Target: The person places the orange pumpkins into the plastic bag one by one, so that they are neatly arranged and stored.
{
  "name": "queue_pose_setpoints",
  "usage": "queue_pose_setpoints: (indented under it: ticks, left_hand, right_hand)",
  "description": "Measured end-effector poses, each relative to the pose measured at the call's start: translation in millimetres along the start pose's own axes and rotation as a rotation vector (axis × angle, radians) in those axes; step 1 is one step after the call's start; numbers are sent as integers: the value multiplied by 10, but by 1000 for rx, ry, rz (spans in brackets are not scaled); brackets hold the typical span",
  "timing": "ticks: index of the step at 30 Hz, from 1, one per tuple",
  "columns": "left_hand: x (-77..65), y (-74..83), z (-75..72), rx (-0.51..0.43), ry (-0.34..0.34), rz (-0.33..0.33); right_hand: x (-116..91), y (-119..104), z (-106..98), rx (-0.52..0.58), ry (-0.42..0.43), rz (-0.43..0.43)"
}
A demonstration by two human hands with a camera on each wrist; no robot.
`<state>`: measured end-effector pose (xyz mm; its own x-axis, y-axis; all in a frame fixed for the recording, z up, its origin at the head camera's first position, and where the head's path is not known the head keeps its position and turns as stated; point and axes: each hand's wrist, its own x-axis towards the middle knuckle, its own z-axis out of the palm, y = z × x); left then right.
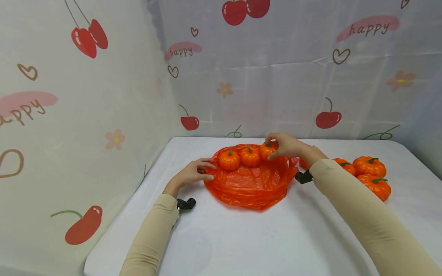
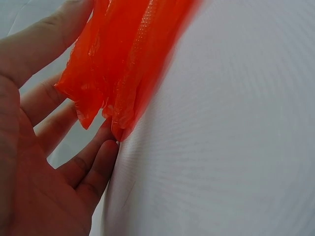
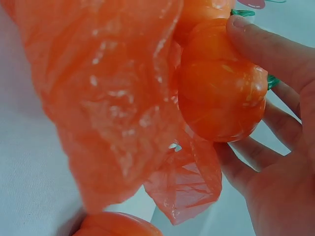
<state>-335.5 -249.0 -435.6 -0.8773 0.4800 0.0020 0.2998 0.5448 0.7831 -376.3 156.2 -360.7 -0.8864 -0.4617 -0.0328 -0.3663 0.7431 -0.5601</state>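
Cherry-printed fabric (image 1: pixel 283 76) hangs behind the white bench (image 1: pixel 235 241). On my head view, three orange pumpkins (image 1: pixel 250 157) line the far side of a crinkled red plastic bag (image 1: pixel 252 188), other pumpkins (image 1: pixel 369 167) lying to the right. The right hand (image 1: pixel 290 146) grips the row's rightmost pumpkin (image 3: pixel 221 91); its wrist camera gives me the glossy, ribbed flank, partly hidden from the head view. Only the left wrist camera shows me the bag's ragged film between the relaxed thumb and fingers of the left hand (image 1: pixel 191 171).

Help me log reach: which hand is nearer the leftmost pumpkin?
The left hand. It is just left of the leftmost pumpkin, at the edge of the red bag; the right hand is farther off to the right, gripping the third pumpkin in the row.
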Motion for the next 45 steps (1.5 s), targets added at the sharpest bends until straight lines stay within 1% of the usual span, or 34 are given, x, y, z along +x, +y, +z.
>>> queue_pose_setpoints:
  ticks: [5,11,17,21,24,29,31,34,36,39,41,45]
  left_hand:
    - [1,1,3,1,8,-10]
    - [7,-20,4,2,7,8]
    - [8,-14,3,-10,5,11]
    - [2,-6,12,-10,-5,1]
    - [2,10,6,-5,-21,-24]
    - [-107,274,-37,-6,-41,-23]
    - [-140,346,-45,-9,-44,-11]
    - [-93,245,-34,-6,-45,-16]
    - [-42,134,-21,-8,-41,-20]
    - [1,31,-4,-11,-26,-22]
    - [10,3,5,-14,-14,-21]
    - [4,-3,14,-14,1,-24]
  right_hand:
    - [16,21,27,-32,-12,-15]
    - [37,48,56,-45,-31,-7]
    - [53,50,81,-27,-58,10]
    - [39,61,98,-13,-83,20]
    - [26,73,118,-15,-92,20]
    - [27,106,133,-8,-95,27]
    - [16,115,124,7,-103,33]
    - [-17,127,101,14,-98,44]
    - [-56,134,73,18,-93,43]
    - [-127,160,18,3,-61,38]
    - [-190,181,-24,8,-42,31]
    - [-338,200,-109,15,-3,30]
